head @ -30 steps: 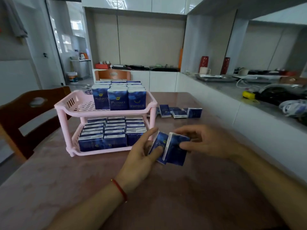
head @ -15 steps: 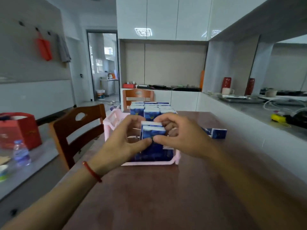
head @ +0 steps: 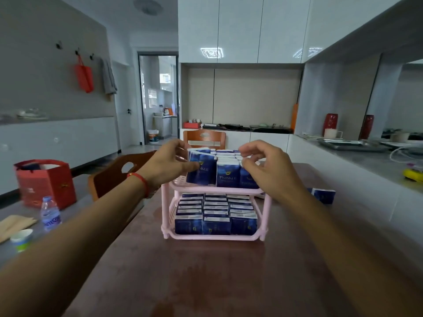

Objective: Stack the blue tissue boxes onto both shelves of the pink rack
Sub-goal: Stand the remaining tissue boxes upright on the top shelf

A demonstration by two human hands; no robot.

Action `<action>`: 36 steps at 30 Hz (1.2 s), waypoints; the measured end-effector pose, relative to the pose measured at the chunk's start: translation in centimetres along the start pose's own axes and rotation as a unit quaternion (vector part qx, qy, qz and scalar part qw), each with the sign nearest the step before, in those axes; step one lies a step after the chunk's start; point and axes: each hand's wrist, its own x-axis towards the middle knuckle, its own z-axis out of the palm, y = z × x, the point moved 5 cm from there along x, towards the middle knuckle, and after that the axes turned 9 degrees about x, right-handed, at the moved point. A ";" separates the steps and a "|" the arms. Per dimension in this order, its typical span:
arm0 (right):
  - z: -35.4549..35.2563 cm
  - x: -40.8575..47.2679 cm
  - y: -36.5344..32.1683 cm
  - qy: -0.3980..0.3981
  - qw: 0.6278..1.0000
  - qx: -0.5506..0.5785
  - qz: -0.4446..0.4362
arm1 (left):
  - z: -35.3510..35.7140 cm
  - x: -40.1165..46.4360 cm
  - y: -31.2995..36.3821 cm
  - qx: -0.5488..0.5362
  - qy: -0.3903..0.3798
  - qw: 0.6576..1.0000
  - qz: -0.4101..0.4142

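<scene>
Two hands up at the top shelf [head: 215,189] of the pink rack [head: 165,213]. Left hand [head: 170,164]: thumb and fingers curled round a blue tissue box [head: 201,169], held upright and a little tilted at the left front of the shelf, just beside the other boxes [head: 227,175]. Right hand [head: 266,167]: fingers bent, tips touching the tops of the right-hand boxes; whether pinching one, cannot tell. On the box fronts, white letters, readable as "TWINKLE". Lower shelf [head: 215,236] packed in three rows with boxes. More boxes [head: 324,196] on the brown table [head: 206,282] behind the right forearm. Open room on the table in front of the rack.
</scene>
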 end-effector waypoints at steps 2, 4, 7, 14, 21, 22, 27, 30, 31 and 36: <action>-0.5 -0.2 0.8 0.011 1.000 0.007 0.016 | 0.1 0.4 0.0 0.022 -0.004 1.000 -0.004; -0.8 -0.4 1.4 0.027 0.999 0.015 0.023 | 0.6 0.6 -0.2 0.040 -0.020 0.999 -0.009; -0.9 -0.5 2.3 0.044 0.998 0.027 0.028 | 1.1 0.8 -0.1 0.094 -0.037 0.995 -0.005; -0.8 -1.5 5.2 0.089 0.995 -0.028 -0.016 | 1.9 1.0 1.0 0.233 -0.119 0.965 -0.006; -0.7 -3.3 7.0 0.123 0.992 -0.022 -0.012 | 2.7 1.7 1.1 0.194 -0.107 0.975 -0.032; -0.6 -3.4 7.2 0.121 0.992 -0.025 -0.016 | 2.6 1.8 1.1 0.192 -0.103 0.975 -0.030; -0.2 -4.0 8.1 0.113 0.993 -0.025 -0.010 | 3.0 1.5 1.2 0.192 -0.111 0.975 -0.012; 0.0 -4.4 7.7 0.123 0.991 -0.034 -0.032 | 3.7 1.1 1.0 0.160 -0.112 0.981 -0.016; 0.0 -4.4 7.5 0.121 0.991 -0.035 -0.036 | 3.9 1.0 1.0 0.154 -0.111 0.982 -0.013; 0.3 -4.5 7.3 0.098 0.994 -0.030 -0.027 | 4.7 0.9 0.9 0.131 -0.111 0.985 -0.022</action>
